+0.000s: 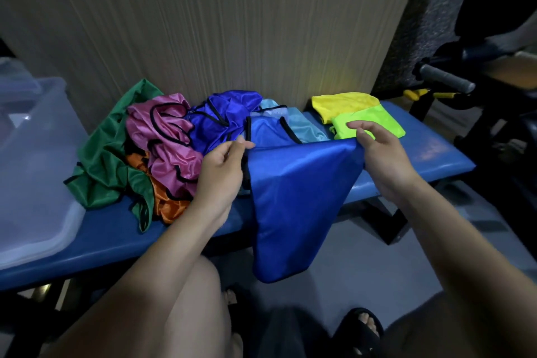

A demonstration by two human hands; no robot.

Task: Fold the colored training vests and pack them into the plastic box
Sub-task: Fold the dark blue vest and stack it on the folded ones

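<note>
While both hands, left hand (pixel 223 166) and right hand (pixel 377 151), pinch the blue vest (pixel 293 206) by its top edge, it hangs crosswise between them over the tabletop (pixel 430 154) front.

Showing no readable text, label, brand, number or sign anywhere.

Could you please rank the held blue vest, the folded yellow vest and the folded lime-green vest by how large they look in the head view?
1. Blue vest, by far the largest; it is unfolded and nearest.
2-3. Yellow vest and lime-green vest: too alike to rank.
</note>
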